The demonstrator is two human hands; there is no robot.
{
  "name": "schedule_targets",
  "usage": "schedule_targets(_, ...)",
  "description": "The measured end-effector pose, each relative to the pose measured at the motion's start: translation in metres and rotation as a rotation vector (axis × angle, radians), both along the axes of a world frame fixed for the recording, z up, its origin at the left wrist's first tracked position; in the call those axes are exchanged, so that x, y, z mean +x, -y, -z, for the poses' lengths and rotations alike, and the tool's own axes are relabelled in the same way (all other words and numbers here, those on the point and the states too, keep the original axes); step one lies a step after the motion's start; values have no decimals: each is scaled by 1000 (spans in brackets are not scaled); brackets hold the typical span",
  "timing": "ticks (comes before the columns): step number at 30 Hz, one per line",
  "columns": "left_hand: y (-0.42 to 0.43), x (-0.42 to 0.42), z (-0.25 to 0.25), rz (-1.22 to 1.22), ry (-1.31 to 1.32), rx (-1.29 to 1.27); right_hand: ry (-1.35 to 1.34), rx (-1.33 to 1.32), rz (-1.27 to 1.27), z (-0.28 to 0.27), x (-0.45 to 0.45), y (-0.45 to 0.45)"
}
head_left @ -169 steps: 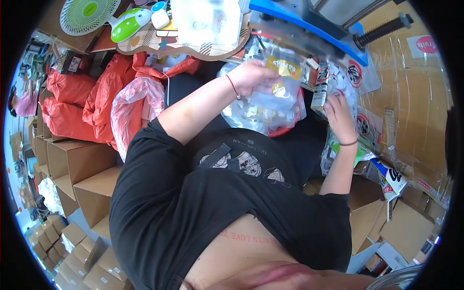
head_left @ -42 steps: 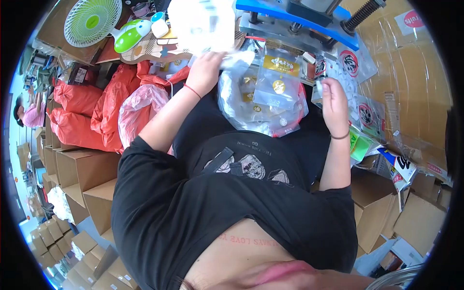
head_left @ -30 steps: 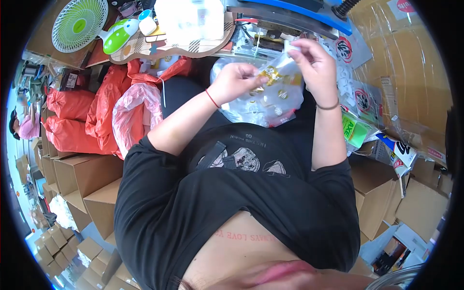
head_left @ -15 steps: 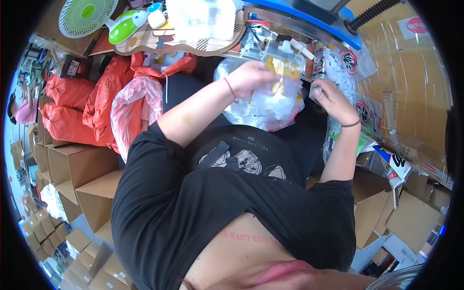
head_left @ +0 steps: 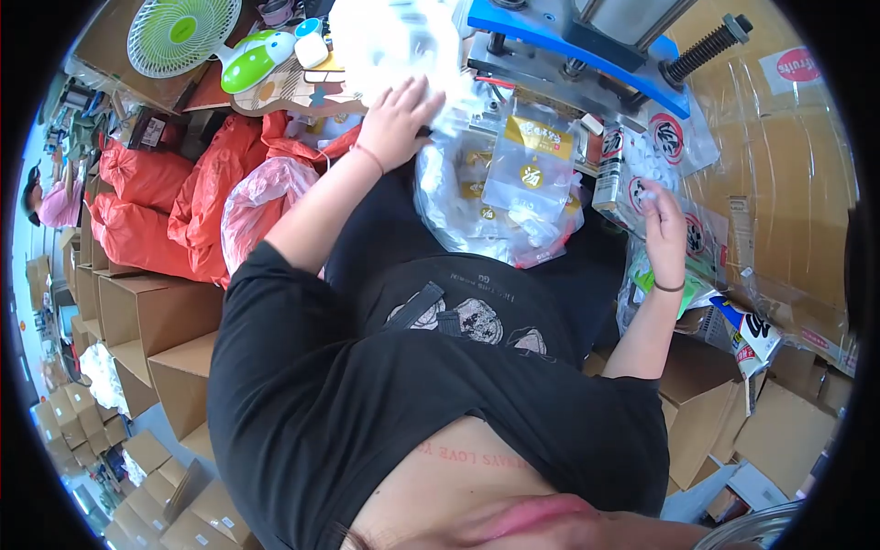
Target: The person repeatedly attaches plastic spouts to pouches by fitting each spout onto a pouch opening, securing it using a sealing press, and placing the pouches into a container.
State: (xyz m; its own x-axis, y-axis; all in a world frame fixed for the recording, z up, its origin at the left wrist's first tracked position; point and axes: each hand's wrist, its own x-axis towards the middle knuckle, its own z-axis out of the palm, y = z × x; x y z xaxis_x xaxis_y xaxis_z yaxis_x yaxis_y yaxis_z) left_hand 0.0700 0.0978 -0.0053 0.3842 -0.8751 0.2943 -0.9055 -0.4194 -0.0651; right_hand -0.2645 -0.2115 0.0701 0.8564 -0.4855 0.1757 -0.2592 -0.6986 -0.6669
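Across swings the left hand (head_left: 401, 124), out to the white stack (head_left: 394, 37) from the gold-marked plastic it was at over the lap half a second ago! Fingers (head_left: 412, 92) splayed, loose and pointing forward, with blurred clear film (head_left: 451, 112) just to their right; whether the tips touch the stack, I can't tell.

And the pouch (head_left: 532, 151) lies right of those fingers, between the two hands, on top of the rumpled bag (head_left: 435, 192). Good look at it now: flat, four-sided, see-through plastic with a frosty sheen, gold band across the far end, gold disc lower down, lettering upright for the wearer. Long axis running away from the lap, far end leaning a touch right. Beneath it the bag bulges, clear and crinkly, more gold showing through.

Over to the right hand (head_left: 667, 240): fingers half curled beside a narrow printed box (head_left: 608, 179), something pale at the tips, but gripped or not, I can't tell. Well left of the left fingers, red bags (head_left: 137, 229) sit plump and creased.
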Motion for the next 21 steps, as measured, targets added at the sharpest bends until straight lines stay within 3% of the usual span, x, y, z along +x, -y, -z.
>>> schedule_targets(2,0,-5,6,56,45,-116,91,-81,81,-5,8,-14)
schedule_targets(4,3,-11,-2,-65,-778,-495,59,9,98,-10,24,-30)
schedule_targets(5,5,-22,-5,-62,-1067,-660,127,53,-45,-8,35,-38)
schedule_targets(7,12,-42,-22,-9,-1114,-575,173,-135,-283,-13,59,-56)
schedule_targets(8,20,-51,-22,40,-1283,-616,124,-77,-290,-12,66,-62)
schedule_targets(10,26,-68,-42,21,-1095,-367,196,44,-224,-20,80,-74)
schedule_targets(11,31,-74,-36,42,-1149,-377,270,162,-163,-22,86,-76)
schedule_targets(14,45,-102,-37,111,-1512,-394,404,184,-91,-23,111,-74)
schedule_targets(21,54,-139,-36,187,-2067,-328,122,193,-346,-25,86,-40)
